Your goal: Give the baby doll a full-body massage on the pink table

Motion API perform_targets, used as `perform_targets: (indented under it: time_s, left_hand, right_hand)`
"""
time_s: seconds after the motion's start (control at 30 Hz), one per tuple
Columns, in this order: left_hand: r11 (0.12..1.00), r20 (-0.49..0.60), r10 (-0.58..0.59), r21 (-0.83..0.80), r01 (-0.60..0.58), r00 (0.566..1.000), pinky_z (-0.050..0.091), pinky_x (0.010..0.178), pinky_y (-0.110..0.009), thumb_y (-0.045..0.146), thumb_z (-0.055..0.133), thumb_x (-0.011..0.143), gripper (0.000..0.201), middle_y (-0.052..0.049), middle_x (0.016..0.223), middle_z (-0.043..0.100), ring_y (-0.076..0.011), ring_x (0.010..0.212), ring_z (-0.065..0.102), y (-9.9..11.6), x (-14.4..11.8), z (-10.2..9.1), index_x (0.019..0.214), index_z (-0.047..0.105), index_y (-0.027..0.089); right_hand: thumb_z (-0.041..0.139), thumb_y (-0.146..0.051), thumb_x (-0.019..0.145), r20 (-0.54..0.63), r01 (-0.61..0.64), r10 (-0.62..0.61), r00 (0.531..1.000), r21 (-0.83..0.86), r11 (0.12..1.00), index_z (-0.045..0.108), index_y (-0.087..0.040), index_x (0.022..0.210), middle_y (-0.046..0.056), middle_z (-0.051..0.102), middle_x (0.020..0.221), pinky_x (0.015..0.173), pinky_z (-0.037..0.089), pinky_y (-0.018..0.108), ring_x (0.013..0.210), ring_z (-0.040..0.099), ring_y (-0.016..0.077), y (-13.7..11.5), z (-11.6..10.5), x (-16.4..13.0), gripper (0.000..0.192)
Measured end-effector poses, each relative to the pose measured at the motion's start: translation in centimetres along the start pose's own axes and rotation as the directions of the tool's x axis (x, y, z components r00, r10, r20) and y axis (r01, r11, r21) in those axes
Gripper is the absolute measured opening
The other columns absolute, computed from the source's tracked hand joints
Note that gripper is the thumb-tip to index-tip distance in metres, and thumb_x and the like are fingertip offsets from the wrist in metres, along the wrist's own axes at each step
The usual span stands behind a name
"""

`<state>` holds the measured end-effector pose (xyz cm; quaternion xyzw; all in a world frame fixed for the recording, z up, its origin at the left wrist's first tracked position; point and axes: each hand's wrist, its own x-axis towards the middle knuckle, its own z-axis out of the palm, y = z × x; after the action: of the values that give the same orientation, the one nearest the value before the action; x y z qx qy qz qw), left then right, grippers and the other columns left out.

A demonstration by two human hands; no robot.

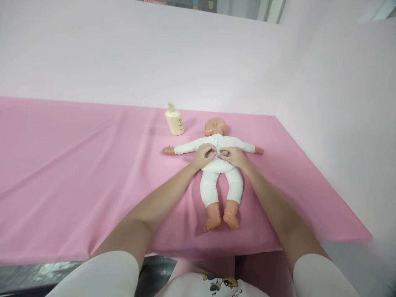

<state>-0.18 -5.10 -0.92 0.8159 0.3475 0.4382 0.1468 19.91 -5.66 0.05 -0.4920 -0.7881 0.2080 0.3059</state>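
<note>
A baby doll (208,185) with a white cloth body lies stretched out on the pink cloth, feet towards me. Its arms are spread wide and its bald head is turned to the left. On the left side of the doll's torso rests my left hand (204,155), fingers curled with the thumb close to the fingertips. My right hand (234,156) mirrors it on the right side, also curled in a pinch at the white fabric. Both sets of fingertips meet the torso near its middle seam, a small gap apart.
A cream pump bottle (175,121) stands upright beyond the doll's left arm. Pink cloth (77,173) with soft creases covers the table, whose near edge lies just below the doll's feet. A pale wall (139,57) rises behind, with a window (238,7) at the top.
</note>
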Motion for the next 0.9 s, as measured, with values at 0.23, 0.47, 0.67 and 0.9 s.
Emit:
perform_targets:
  time_s: [0.23, 0.47, 0.67, 0.9]
  left_hand:
    - [0.998, -0.046, -0.006, 0.058, 0.009, 0.999, 0.042, 0.094, -0.041, 0.026, 0.055, 0.082, 0.01, -0.007, 0.098, 0.065, -0.0216, 0.098, 0.058, -0.5, 0.0, 0.3, 0.078, 0.062, 0.02]
    - [0.995, -0.092, -0.051, 0.077, 0.058, 0.994, 0.041, 0.097, -0.04, 0.023, 0.057, 0.081, 0.003, -0.006, 0.101, 0.066, -0.0214, 0.102, 0.058, -0.6, 0.1, 0.6, 0.081, 0.059, 0.02]
    - [0.994, -0.086, -0.112, 0.001, 0.113, 0.99, 0.045, 0.096, -0.039, 0.021, 0.056, 0.081, 0.005, -0.004, 0.097, 0.07, -0.0203, 0.098, 0.061, -0.6, 0.2, 0.6, 0.085, 0.06, 0.021]
    - [0.988, -0.065, -0.156, -0.027, 0.154, 0.986, 0.047, 0.093, -0.039, 0.022, 0.054, 0.082, 0.008, -0.004, 0.093, 0.072, -0.0205, 0.093, 0.062, -0.5, 0.3, 0.4, 0.082, 0.063, 0.021]
  right_hand:
    - [0.062, -0.047, 0.085, 0.08, 0.051, -0.047, 0.996, -0.057, 0.997, 0.072, -0.02, 0.081, -0.005, 0.054, 0.056, 0.054, 0.027, 0.025, 0.052, 0.043, 0.0095, -0.9, -0.6, 0.0, 0.029]
    - [0.062, -0.036, 0.088, -0.058, 0.248, -0.254, 0.965, -0.1, 0.964, 0.066, -0.019, 0.073, 0.001, 0.061, 0.076, 0.075, 0.04, 0.03, 0.075, 0.054, 0.0159, -0.5, 0.1, 0.1, 0.023]
    - [0.06, -0.026, 0.086, -0.197, 0.23, -0.241, 0.95, -0.079, 0.97, 0.06, -0.021, 0.08, 0.005, 0.061, 0.097, 0.094, 0.041, 0.04, 0.099, 0.056, 0.0225, 0.9, 0.9, 0.2, 0.008]
    - [0.059, -0.027, 0.083, -0.217, 0.143, -0.134, 0.967, 0.025, 0.989, 0.061, -0.018, 0.11, 0.009, 0.066, 0.111, 0.101, 0.043, 0.041, 0.108, 0.059, 0.0235, 1.2, 1.1, 0.3, 0.029]
